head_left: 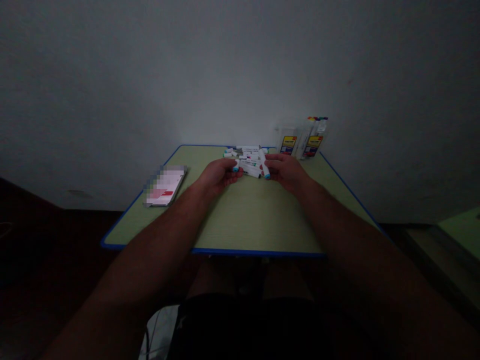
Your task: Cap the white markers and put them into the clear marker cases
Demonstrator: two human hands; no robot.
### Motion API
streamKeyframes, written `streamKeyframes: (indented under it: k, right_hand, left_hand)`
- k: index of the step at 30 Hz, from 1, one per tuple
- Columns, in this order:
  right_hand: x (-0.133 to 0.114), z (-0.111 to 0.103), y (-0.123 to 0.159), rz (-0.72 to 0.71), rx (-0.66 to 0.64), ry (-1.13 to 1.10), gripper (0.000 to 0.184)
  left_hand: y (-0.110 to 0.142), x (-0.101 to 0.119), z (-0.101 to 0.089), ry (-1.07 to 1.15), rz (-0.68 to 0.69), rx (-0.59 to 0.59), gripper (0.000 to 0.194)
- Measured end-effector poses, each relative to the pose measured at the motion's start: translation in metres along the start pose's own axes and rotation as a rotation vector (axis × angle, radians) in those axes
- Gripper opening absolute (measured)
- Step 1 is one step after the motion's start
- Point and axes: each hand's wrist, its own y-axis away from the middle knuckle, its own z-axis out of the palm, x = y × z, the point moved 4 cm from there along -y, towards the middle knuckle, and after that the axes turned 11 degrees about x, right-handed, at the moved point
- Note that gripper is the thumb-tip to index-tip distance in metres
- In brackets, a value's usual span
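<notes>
Several white markers lie in a loose pile at the far middle of the table, some with coloured ends. My left hand is at the pile's left side, its thumb and fingers closed on a short white marker with a blue end. On the right side, my right hand pinches another white marker, held tilted with its blue end toward me. The undersides of both grips are partly hidden by the fingers.
Two clear plastic cases with yellow and purple labels stand at the back right: one case and, beside it, a case with coloured marker ends. A phone lies at left. The green table has a blue edge and meets the wall.
</notes>
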Motion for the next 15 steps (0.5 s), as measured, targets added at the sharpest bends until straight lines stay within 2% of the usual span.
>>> streamKeyframes:
  k: [15]
  right_hand:
    - [0.001, 0.003, -0.002, -0.012, -0.036, -0.023, 0.013]
  left_hand:
    - [-0.01, -0.003, -0.002, 0.004, 0.022, -0.046, 0.006]
